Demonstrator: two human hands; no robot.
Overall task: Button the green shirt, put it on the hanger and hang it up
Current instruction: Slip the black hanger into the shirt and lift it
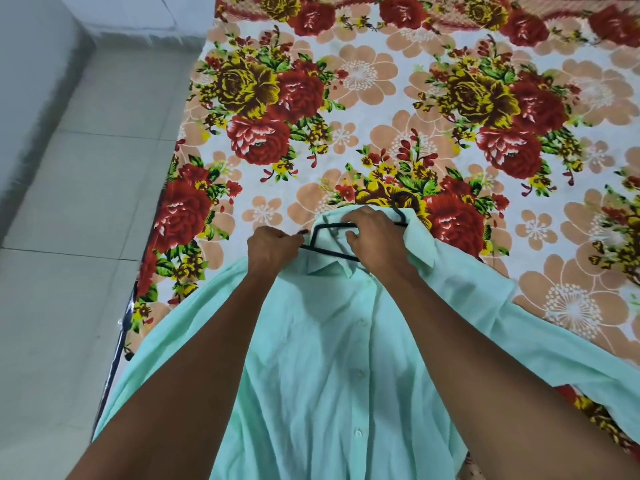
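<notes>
The mint green shirt (332, 368) lies front up on the bed, its placket buttoned down the middle, collar pointing away from me. A black hanger (325, 251) sits at the collar, partly inside the neck opening, its hook (403, 202) sticking out beyond the collar. My left hand (273, 245) is closed on the shirt's left shoulder, next to the hanger's left arm. My right hand (372, 233) grips the hanger and collar near the base of the hook. My forearms cover part of the shirt.
The bed carries a floral sheet (381, 116) with red and yellow roses, stretching far ahead and right. Its left edge (138, 289) drops to a pale tiled floor (69, 237). A grey wall (27, 81) rises at far left.
</notes>
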